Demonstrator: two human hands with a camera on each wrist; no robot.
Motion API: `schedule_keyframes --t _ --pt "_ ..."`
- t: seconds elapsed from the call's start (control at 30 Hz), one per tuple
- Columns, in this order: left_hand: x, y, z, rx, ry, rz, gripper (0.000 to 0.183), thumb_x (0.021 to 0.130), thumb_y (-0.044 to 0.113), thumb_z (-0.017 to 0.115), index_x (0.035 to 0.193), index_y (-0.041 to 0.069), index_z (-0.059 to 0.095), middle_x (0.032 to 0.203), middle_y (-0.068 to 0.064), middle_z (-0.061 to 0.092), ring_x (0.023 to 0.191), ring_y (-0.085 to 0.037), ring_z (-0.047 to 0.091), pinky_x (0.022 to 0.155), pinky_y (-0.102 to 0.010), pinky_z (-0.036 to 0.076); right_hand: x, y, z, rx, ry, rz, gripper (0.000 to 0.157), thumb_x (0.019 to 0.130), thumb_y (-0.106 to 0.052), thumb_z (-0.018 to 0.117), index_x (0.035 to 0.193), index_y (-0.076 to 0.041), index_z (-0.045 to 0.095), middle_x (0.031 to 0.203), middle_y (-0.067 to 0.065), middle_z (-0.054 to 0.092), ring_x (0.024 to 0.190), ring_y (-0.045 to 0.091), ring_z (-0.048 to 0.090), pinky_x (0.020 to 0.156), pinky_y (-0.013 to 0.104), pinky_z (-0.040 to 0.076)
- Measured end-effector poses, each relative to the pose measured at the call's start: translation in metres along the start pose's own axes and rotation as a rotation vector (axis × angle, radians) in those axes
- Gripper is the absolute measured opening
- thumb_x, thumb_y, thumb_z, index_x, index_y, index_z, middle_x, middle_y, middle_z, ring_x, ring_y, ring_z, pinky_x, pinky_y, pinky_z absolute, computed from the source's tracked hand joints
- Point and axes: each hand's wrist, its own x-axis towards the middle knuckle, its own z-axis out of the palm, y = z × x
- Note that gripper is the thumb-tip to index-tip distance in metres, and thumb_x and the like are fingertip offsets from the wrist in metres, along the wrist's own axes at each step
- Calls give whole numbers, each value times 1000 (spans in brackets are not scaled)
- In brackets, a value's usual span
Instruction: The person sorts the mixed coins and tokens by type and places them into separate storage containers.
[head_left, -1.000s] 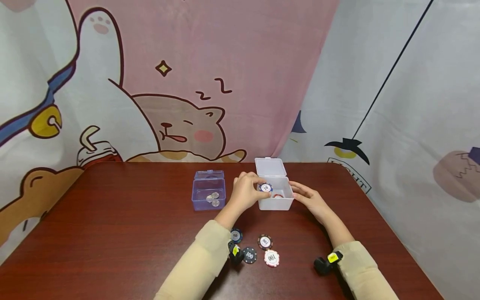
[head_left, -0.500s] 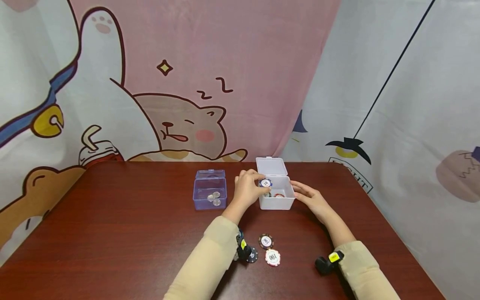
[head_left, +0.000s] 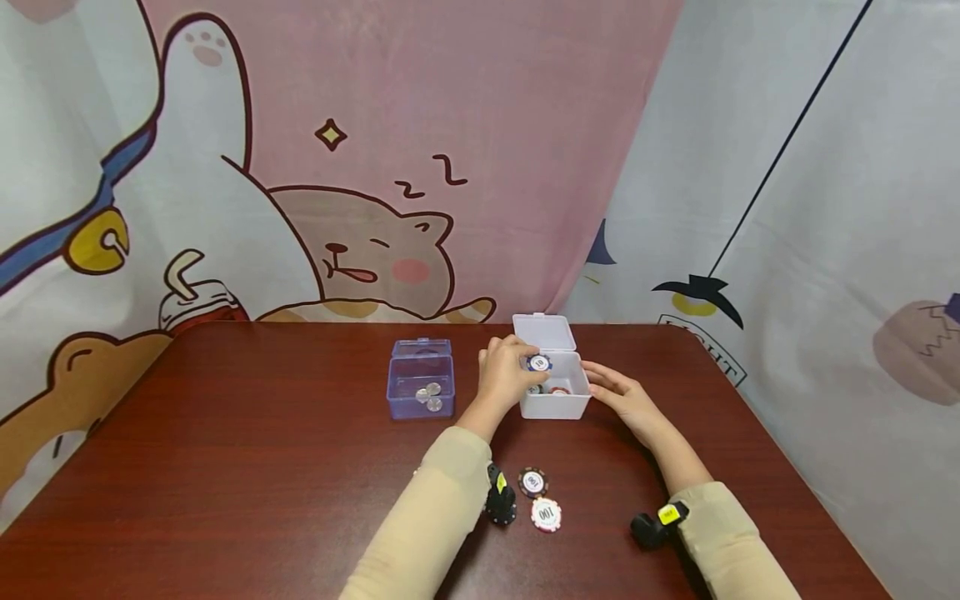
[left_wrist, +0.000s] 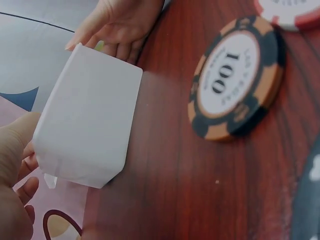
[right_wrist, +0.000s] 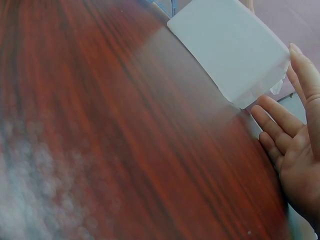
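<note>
One blue chip (head_left: 539,363) in the left hand (head_left: 502,372), at the open white box (head_left: 555,407)

Thumb and fingers of the left hand pinch the single chip at the left part of the box's opening; its height against the rim cannot be told. The right hand (head_left: 624,400), fingers extended, has its thumb at the box's right side. At least two chips show inside: one red-edged chip (head_left: 558,390) and one darker chip (head_left: 535,389). Three more chips lie on the table (head_left: 262,442): one orange-and-black chip (left_wrist: 237,78), one white-and-red chip (head_left: 546,515) just beside it, and one black chip (left_wrist: 309,195), partly hidden in the head view. Three coins (head_left: 422,396) sit in one open blue-violet box (head_left: 403,410).
</note>
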Motion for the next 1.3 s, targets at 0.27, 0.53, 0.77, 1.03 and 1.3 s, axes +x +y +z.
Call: schedule_keyframes --t 0.27,0.53,0.77,1.03,1.3 --pt "0 1 8 54 -14 -26 42 74 35 83 111 19 74 104 6 63 96 -15 48 80 -32 33 0 -1 0 -17 -1 7 49 97 -18 57 144 -7 43 138 19 49 126 31 43 95 28 37" --pt "-1 3 9 81 22 -28 41 74 36 82 111 19 74 103 5 63 94 -17 49 78 -34 35 2 0 -1 -12 -1 5 49 97 -18 57 144 -8 44 138 19 49 126 32 43 102 48 32" --pt "-3 3 10 104 18 -36 44 74 36 82 112 17 73 107 4 63 96 -18 52 78 -34 36 2 3 -2 -28 0 -2 48 97 -18 57 143 -8 45 137 20 50 124 29 46 99 39 36" --pt "-5 -3 10 23 45 -24 44 76 35 81 114 14 73 107 2 63 96 -20 53 80 -36 37 4 4 0 -6 0 -11 48 97 -17 58 142 -7 46 136 20 50 123 29 47 92 22 39" --pt "-12 -9 1 -239 61 6 45 78 27 80 117 8 69 113 -3 65 99 -25 53 87 -44 33 3 6 -1 -4 9 -19 48 97 -16 58 141 -6 46 136 21 51 119 22 50 91 23 39"
